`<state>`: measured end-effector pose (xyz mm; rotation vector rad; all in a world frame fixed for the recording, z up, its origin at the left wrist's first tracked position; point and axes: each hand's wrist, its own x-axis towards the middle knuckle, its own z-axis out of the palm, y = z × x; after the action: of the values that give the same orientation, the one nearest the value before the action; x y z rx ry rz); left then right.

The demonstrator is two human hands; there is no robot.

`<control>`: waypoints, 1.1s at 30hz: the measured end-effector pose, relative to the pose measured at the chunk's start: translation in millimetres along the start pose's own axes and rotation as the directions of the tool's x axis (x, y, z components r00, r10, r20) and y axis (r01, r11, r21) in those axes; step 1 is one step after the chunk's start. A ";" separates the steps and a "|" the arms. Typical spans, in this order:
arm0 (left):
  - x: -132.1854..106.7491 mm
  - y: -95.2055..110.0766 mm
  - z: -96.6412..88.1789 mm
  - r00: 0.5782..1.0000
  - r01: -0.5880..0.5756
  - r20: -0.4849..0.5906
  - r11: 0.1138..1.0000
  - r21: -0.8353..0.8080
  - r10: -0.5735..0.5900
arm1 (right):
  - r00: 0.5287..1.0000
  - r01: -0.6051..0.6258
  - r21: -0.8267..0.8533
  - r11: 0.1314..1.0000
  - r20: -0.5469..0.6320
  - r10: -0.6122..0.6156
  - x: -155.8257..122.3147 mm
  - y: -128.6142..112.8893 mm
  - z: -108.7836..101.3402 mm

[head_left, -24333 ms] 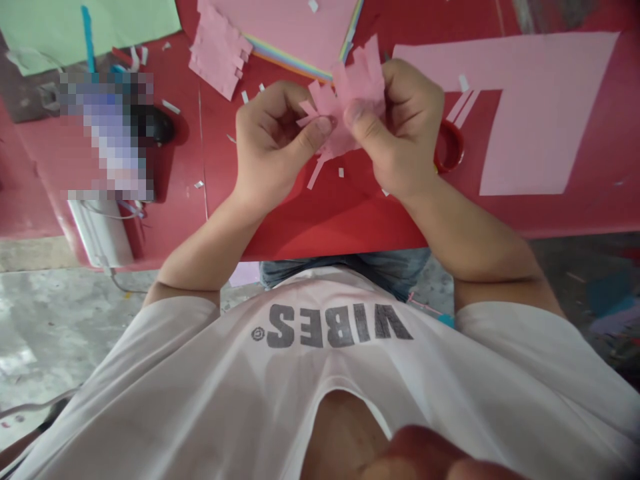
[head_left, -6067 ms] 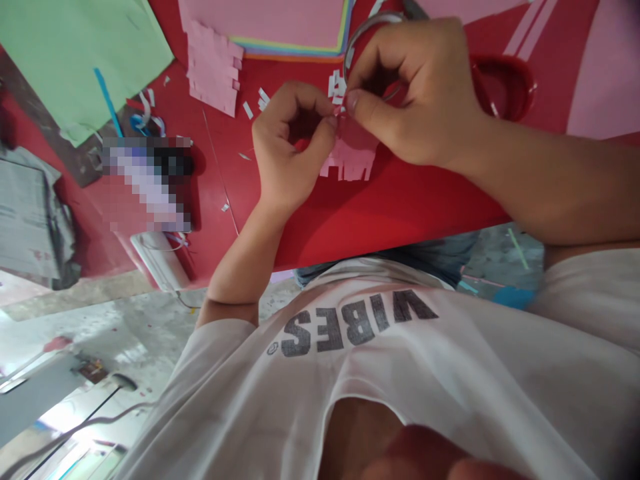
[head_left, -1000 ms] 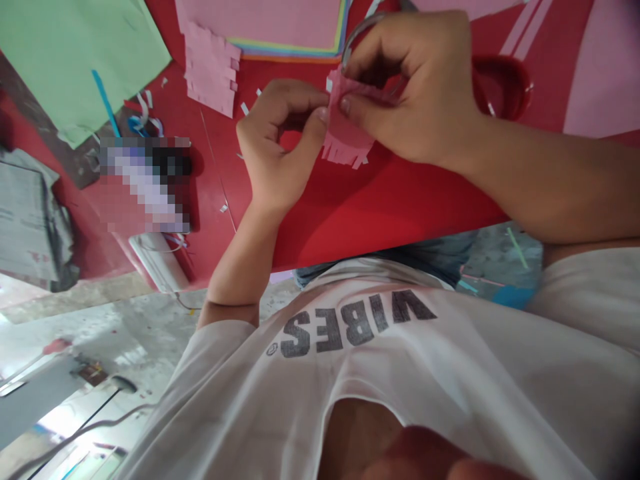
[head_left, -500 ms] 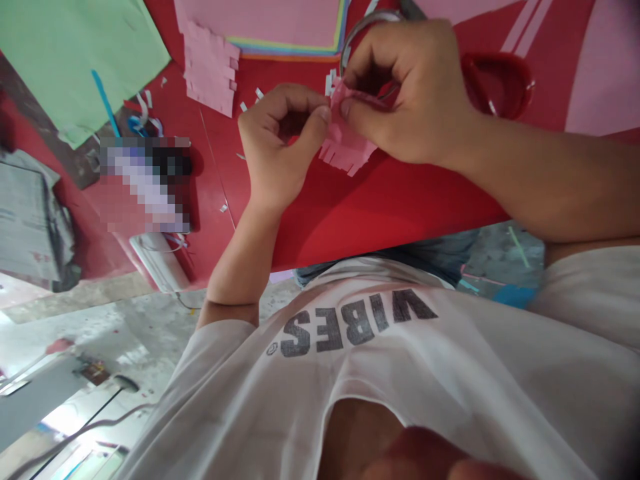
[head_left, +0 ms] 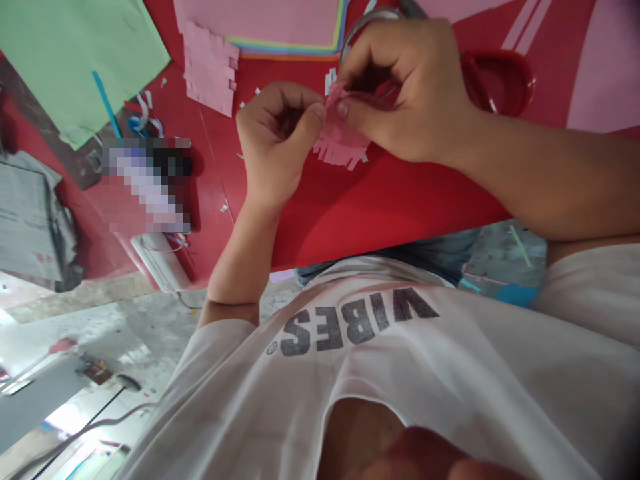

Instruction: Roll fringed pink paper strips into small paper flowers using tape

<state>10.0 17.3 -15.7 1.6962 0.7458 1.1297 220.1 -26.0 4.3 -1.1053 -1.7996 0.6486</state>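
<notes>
A piece of pink paper with fringed, snipped edges is held just above the red table. My left hand pinches its left edge between thumb and forefinger. From the other side my right hand grips it, thumb on top, partly hiding the sheet. Behind the right fingers shows a curved metallic loop, perhaps a scissors handle; I cannot tell whether the hand holds it. Another pink paper with notched edges lies to the left of my hands.
Stacked coloured sheets lie at the top, with green paper at upper left. A red dish sits right of my right hand. A white power strip is by the table's near edge, and paper scraps are scattered about.
The pink paper has shifted slightly left and its fringed lower edge has swung up a little. Both hands keep their pinch, the left moving slightly left.
</notes>
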 end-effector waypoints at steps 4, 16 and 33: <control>0.0 0.5 1.9 0.999 0.040 -0.016 0.999 -0.033 -0.040 | 0.998 -0.042 0.007 0.999 0.036 0.041 1.8 -3.3 -2.5; -0.8 11.0 8.4 0.982 0.154 -0.104 0.986 -0.064 -0.160 | 1.000 -0.018 0.080 0.997 -0.006 0.018 1.7 -1.7 -2.0; -0.2 8.1 12.6 0.974 0.176 -0.106 0.965 -0.193 -0.199 | 0.990 0.137 -0.129 0.982 0.049 -0.131 1.5 -2.2 -9.8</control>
<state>21.4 9.4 -10.0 1.3816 0.8351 1.1412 227.7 -25.9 11.1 -1.0530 -1.9566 0.4802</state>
